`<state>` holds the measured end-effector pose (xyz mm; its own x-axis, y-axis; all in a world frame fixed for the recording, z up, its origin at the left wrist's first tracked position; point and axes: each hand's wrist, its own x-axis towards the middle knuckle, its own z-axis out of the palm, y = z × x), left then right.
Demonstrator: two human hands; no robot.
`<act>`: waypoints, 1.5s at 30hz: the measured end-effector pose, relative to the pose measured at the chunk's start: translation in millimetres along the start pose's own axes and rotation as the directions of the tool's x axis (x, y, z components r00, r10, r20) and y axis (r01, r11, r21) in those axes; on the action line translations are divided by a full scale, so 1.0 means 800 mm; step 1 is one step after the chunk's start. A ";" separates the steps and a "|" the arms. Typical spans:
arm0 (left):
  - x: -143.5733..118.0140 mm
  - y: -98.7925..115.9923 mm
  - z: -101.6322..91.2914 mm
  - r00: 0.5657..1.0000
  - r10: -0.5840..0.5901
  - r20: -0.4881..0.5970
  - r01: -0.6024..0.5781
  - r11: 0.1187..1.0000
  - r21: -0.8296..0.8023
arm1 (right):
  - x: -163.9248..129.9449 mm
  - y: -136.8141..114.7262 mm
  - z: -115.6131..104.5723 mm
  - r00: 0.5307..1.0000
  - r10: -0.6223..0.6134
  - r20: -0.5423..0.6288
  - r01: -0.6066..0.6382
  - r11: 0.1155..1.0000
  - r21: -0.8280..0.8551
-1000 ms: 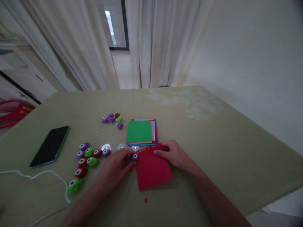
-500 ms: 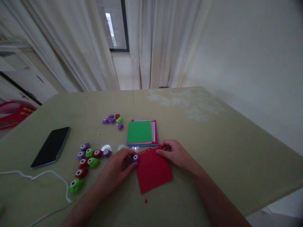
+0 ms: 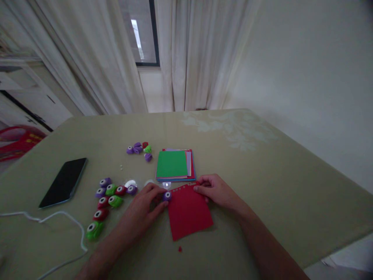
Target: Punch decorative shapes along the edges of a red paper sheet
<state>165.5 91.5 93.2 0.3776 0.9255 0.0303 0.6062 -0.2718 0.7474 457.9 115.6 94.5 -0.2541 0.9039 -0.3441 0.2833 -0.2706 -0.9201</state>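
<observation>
The room is looking like part of a home, though which room is staying unclear. Long pale curtains (image 3: pixel 201 58) are hanging beyond the far edge of the table (image 3: pixel 233 186), partly covering a dark-framed window (image 3: pixel 145 35). A plain white wall (image 3: pixel 305 77) is rising past the right edge, and a pale cabinet (image 3: pixel 23 105) is standing beyond the far left corner. A leafy pattern (image 3: pixel 233 132) is decorating the surface near the far right corner.

red paper (image 3: pixel 190 214) | holes along far edge, skewed | purple punch (image 3: pixel 167 196) | at its far left corner
</observation>
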 end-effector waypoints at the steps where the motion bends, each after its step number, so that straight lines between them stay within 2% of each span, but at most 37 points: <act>1: 0.000 -0.001 0.000 1.000 -0.007 0.011 0.007 1.000 0.000 | 0.000 0.000 0.000 1.000 0.002 0.002 -0.002 1.000 0.000; 16: -0.004 -0.001 -0.002 0.996 -0.036 0.084 0.036 0.999 0.004 | -0.008 -0.005 -0.001 0.999 0.028 0.029 -0.028 1.000 -0.001; 22: -0.007 -0.005 0.002 0.995 -0.050 0.088 0.049 0.999 0.018 | -0.012 -0.010 0.001 0.995 0.101 0.024 -0.101 0.995 -0.012; 29: -0.012 -0.005 0.005 0.997 -0.042 0.070 0.042 0.999 0.008 | -0.014 -0.009 -0.001 0.991 0.129 0.045 -0.128 0.992 -0.020; 37: -0.012 -0.005 0.004 0.995 -0.087 0.037 0.087 0.996 0.017 | -0.014 -0.010 -0.005 0.988 0.141 0.067 -0.142 0.990 0.006; 45: -0.015 -0.009 0.006 0.999 -0.048 0.008 0.047 0.998 0.042 | -0.013 -0.011 -0.003 0.983 0.167 0.072 -0.170 0.985 0.025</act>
<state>159.9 81.1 84.0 0.3537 0.9353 -0.0106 0.6521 -0.2384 0.7196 460.2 109.6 106.7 -0.2694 0.8194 -0.5059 0.2987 -0.4284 -0.8528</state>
